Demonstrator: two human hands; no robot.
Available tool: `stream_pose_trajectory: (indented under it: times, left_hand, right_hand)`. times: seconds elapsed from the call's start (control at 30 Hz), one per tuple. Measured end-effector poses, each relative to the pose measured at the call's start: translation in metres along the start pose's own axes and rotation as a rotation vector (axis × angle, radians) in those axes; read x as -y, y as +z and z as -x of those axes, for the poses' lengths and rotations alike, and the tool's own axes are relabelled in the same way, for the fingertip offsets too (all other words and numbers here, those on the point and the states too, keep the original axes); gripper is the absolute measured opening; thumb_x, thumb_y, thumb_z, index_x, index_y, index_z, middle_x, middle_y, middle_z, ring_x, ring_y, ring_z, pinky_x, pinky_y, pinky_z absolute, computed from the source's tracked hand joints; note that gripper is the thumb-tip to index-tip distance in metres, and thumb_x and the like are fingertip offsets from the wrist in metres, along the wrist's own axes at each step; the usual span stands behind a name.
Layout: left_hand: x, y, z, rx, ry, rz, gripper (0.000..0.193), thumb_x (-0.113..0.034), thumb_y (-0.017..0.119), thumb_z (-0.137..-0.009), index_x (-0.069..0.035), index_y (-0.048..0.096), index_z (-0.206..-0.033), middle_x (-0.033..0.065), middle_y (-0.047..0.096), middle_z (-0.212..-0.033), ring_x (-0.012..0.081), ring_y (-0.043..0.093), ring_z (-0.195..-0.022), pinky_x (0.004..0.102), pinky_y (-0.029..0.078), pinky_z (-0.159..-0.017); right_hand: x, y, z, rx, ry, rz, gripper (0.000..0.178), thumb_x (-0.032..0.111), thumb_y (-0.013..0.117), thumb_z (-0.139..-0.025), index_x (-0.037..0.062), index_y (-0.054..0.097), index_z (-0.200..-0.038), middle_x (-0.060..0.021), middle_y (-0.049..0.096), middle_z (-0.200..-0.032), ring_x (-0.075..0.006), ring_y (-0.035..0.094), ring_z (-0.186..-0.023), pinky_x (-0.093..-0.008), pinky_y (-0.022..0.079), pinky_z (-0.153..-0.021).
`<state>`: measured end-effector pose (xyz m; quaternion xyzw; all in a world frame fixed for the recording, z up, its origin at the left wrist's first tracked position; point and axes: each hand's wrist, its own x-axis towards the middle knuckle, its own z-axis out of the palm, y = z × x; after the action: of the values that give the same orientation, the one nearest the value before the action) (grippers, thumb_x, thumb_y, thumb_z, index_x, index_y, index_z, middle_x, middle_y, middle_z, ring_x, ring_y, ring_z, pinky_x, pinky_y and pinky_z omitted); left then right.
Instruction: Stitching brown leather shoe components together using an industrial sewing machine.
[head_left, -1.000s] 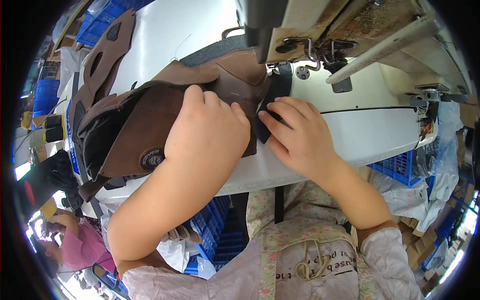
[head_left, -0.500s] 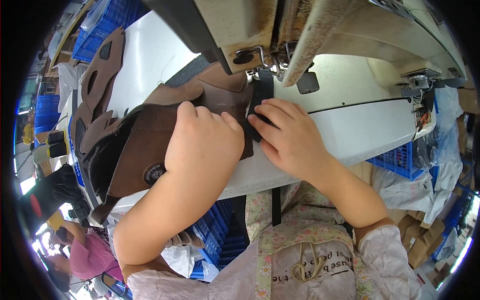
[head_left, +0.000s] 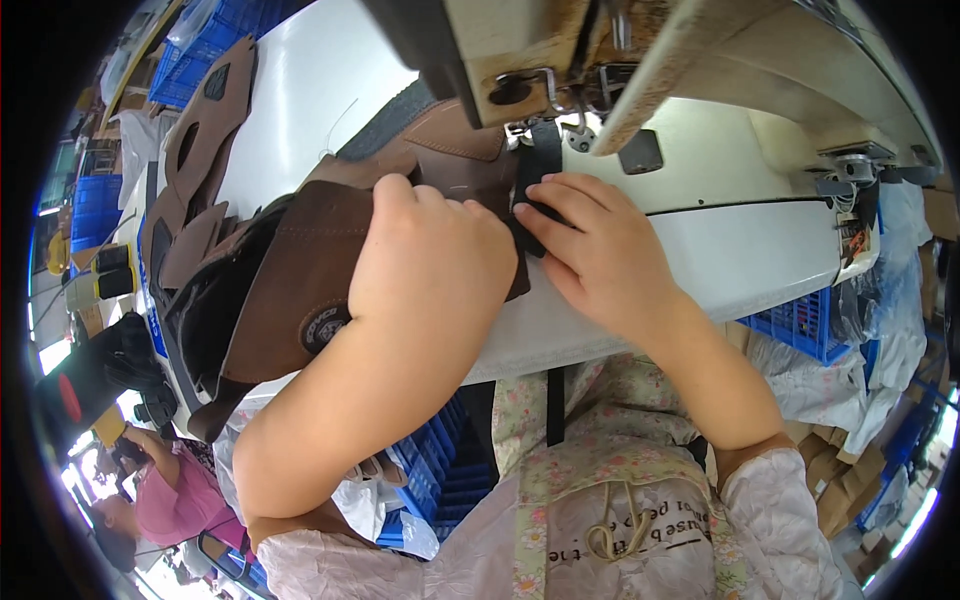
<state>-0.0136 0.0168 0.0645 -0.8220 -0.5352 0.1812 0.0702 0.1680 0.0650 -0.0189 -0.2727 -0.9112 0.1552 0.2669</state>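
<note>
A brown leather piece (head_left: 290, 290) with stitched edges, a round embossed emblem and a black inner side lies on the white sewing table (head_left: 690, 250). My left hand (head_left: 440, 250) is closed over its right part, knuckles up; the fingertips are hidden. Along the leather's right edge runs a black strip (head_left: 538, 165), its far end by the metal foot of the sewing machine (head_left: 545, 80). My right hand (head_left: 605, 245) holds this strip's near end, with its fingers bent on top and its thumb tucked low. Both hands are just in front of the machine's needle area.
More cut brown leather pieces (head_left: 205, 150) lie along the table's left side. Blue crates stand at the far left (head_left: 215, 50), under the table (head_left: 440, 465) and at the right (head_left: 800, 325). A co-worker in a pink top (head_left: 185, 500) is at the lower left.
The view has shifted a little, so the table, machine and hands appear further right and up. Both hands keep their places on the leather and the strip.
</note>
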Motion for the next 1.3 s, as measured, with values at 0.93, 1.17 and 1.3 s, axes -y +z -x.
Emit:
stream_pose_trajectory:
  times: [0.93,1.17,1.3]
  left_hand:
    - [-0.005,-0.013,0.004,0.106,-0.060,0.034,0.011,-0.022,0.071,-0.082,-0.016,0.076,-0.090,-0.0035,0.069,-0.084,0.0204,0.066,-0.089,0.0386,0.039,-0.080]
    - [-0.008,0.011,0.006,-0.061,-0.158,-0.055,0.015,-0.022,0.070,-0.079,-0.011,0.074,-0.088,0.0047,0.069,-0.089,0.0216,0.064,-0.086,0.0361,0.040,-0.080]
    - [0.000,0.016,0.014,-0.221,-0.005,-0.044,0.024,-0.019,0.066,-0.080,-0.001,0.070,-0.096,0.0124,0.068,-0.095,0.0246,0.062,-0.090,0.0373,0.044,-0.085]
  right_hand:
    - [-0.004,0.003,0.000,-0.019,-0.033,0.019,0.044,0.005,0.071,-0.068,0.0018,0.070,-0.112,-0.0127,0.065,-0.119,-0.0336,0.060,-0.114,-0.0441,0.051,-0.097]
    - [-0.005,0.010,0.002,-0.057,-0.023,0.010,0.041,0.009,0.071,-0.070,0.0024,0.070,-0.111,-0.0109,0.064,-0.117,-0.0316,0.059,-0.116,-0.0446,0.050,-0.096]
    - [-0.003,0.012,0.005,-0.086,-0.002,-0.010,0.039,0.009,0.071,-0.072,0.0021,0.070,-0.110,-0.0112,0.063,-0.117,-0.0316,0.058,-0.118,-0.0447,0.049,-0.097]
